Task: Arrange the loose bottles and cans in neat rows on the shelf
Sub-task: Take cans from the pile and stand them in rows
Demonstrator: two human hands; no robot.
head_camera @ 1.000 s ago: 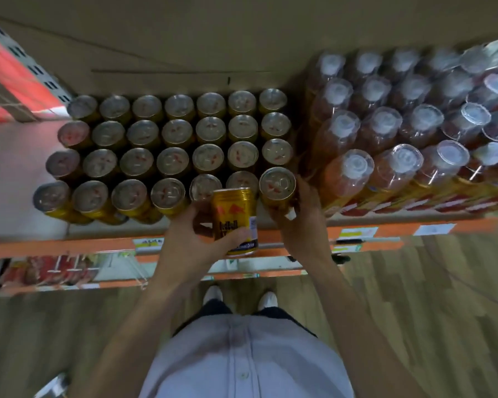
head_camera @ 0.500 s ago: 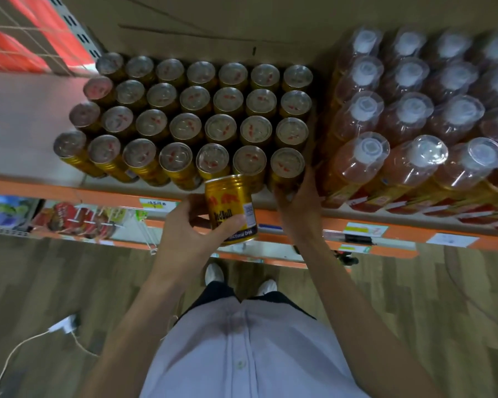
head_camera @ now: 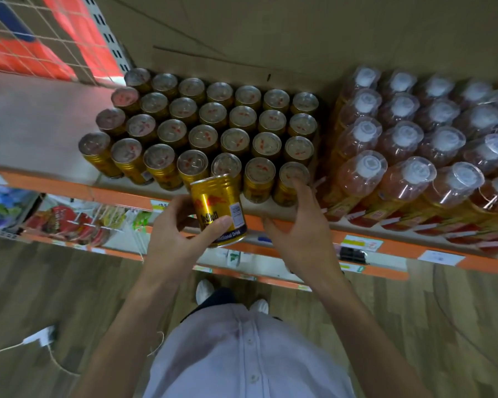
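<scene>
Standing nearly upright, top tipped toward the shelf (head_camera: 112,193), the can (head_camera: 217,208) was gold with a red logo and blue base band, gripped before the front row (head_camera: 161,165) by the left hand (head_camera: 179,234); the right hand (head_camera: 302,228) was spread, fingertips on the end can (head_camera: 288,179)

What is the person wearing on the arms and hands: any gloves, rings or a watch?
Both hands, the left hand and the right hand, are bare: no gloves, and no ring or watch shows. The left forearm and right forearm are uncovered too, no sleeve in view. The only clothing near them is a pale, buttoned shirt.
</scene>
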